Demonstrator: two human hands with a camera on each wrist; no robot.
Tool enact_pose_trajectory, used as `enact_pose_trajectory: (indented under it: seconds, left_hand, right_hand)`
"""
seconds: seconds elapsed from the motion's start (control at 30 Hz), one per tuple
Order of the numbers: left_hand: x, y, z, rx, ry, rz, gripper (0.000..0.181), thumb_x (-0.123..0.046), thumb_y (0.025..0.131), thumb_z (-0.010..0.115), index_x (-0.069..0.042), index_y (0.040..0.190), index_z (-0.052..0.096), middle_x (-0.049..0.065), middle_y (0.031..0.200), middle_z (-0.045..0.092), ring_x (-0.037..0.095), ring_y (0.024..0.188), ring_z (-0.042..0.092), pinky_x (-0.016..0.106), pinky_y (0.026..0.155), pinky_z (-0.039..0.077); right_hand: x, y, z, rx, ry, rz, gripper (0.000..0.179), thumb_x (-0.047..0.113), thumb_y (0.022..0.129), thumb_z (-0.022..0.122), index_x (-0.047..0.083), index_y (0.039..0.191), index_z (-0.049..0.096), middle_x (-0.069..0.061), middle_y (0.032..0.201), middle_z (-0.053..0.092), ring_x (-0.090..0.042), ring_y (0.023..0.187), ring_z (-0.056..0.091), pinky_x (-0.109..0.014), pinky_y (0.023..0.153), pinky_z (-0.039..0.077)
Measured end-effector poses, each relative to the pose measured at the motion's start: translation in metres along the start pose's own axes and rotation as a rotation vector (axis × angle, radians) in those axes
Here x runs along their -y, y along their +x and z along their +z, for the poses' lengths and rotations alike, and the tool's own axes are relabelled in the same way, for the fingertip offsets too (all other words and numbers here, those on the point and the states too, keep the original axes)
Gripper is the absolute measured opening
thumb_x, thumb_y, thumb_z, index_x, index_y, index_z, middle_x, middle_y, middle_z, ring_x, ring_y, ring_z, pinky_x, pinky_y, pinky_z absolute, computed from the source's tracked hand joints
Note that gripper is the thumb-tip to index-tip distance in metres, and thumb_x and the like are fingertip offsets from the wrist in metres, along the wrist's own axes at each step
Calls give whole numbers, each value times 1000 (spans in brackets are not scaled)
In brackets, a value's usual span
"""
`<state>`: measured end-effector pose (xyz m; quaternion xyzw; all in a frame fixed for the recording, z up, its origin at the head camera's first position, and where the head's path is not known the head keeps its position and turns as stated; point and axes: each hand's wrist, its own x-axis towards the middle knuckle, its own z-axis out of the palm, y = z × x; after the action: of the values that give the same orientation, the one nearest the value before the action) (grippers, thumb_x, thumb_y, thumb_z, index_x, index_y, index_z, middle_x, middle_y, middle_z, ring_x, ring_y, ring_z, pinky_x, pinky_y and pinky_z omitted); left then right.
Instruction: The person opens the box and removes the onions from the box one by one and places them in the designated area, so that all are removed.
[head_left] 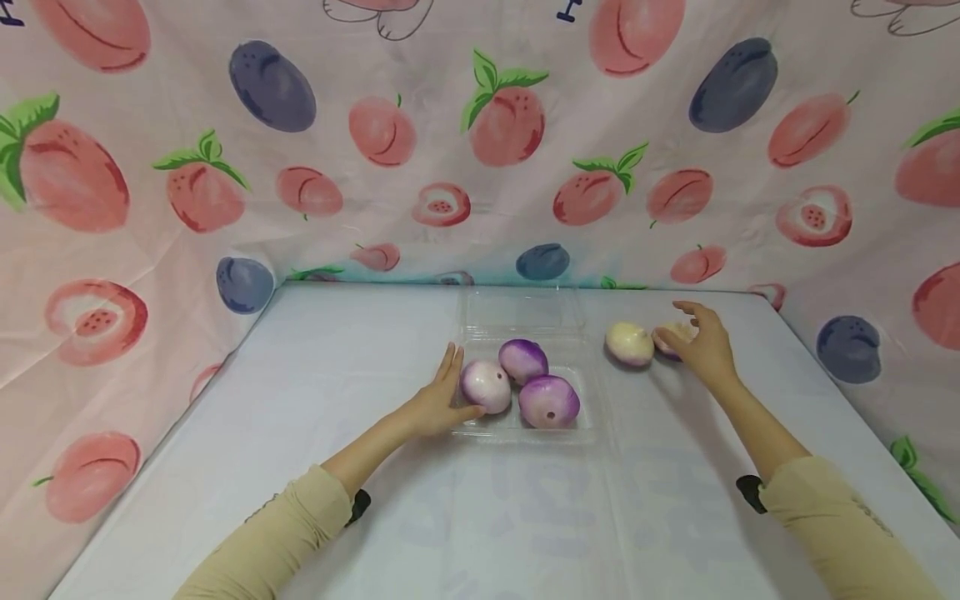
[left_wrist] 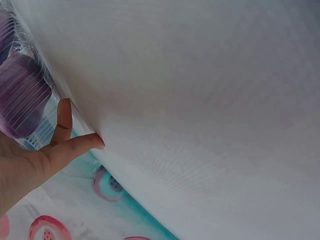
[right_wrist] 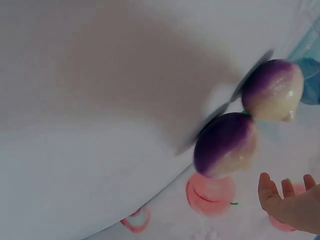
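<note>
My left hand (head_left: pixel 435 404) is at the left side of a clear plastic box (head_left: pixel 480 432), its fingers extended along that side and the thumb near the front left corner. Inside sit three round purple-and-white vegetables, turnip- or onion-like: a pale one (head_left: pixel 487 386) nearest that hand, a purple one (head_left: pixel 523 360) behind, another purple one (head_left: pixel 548 400) in front. To the box's right, two more lie on the table, a cream-topped left one (head_left: pixel 629 344) and a right one (head_left: pixel 667 340). Over the right one hovers my right hand (head_left: pixel 703 342), fingers spread and slightly bent; the right wrist view shows a gap between them.
The box's clear lid (head_left: pixel 517 308) lies folded back towards the rear of the white table (head_left: pixel 360 333). A fruit-printed cloth (head_left: pixel 450 125) hangs behind the table and along both sides.
</note>
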<state>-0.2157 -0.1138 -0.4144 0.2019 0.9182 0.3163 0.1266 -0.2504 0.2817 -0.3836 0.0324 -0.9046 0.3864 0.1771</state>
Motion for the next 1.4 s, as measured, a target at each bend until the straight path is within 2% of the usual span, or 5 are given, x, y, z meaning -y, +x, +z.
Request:
enact_pose_trajectory:
  seconds: [0.33, 0.5, 0.67, 1.0, 1.4]
  left_hand:
    - [0, 0, 0, -2, -5, 0, 100, -41, 88, 62, -2, 150, -7, 18, 157, -14, 44, 137, 26, 52, 110, 31]
    - [1, 0, 1, -8, -6, -1, 100, -41, 88, 62, -2, 150, -6, 18, 157, -13, 44, 137, 28, 52, 109, 31]
    - [0, 0, 1, -7, -1, -3, 100, -41, 88, 62, -2, 150, -6, 17, 157, -14, 45, 135, 30, 53, 108, 33]
    - [1, 0, 1, -6, -4, -2, 100, -42, 88, 62, -2, 150, -5, 18, 157, -13, 44, 136, 29, 52, 109, 33]
    - [1, 1, 1, -7, -10, -6, 101, -42, 88, 63, -3, 151, -6, 17, 158, -13, 44, 138, 26, 53, 110, 31]
  right_hand:
    - [38, -13, 7, 50, 163, 73, 48, 23, 94, 57, -5, 131, 46, -23, 130, 50, -15, 103, 56, -3, 72, 40]
    - [57, -20, 8, 180, 313, 157, 51, 29, 96, 54, -5, 133, 43, 6, 112, 54, 15, 86, 49, -10, 73, 50]
    - [68, -25, 11, 253, 395, 184, 41, 29, 96, 55, 2, 125, 50, 21, 99, 51, 9, 87, 53, -12, 74, 52]
    - [76, -31, 19, 346, 325, 165, 48, 25, 97, 52, -8, 131, 44, -26, 131, 47, 1, 97, 55, -15, 80, 52]
    - [81, -32, 39, 464, 278, 88, 42, 21, 97, 52, -10, 125, 49, -29, 127, 52, -40, 113, 55, -35, 85, 55]
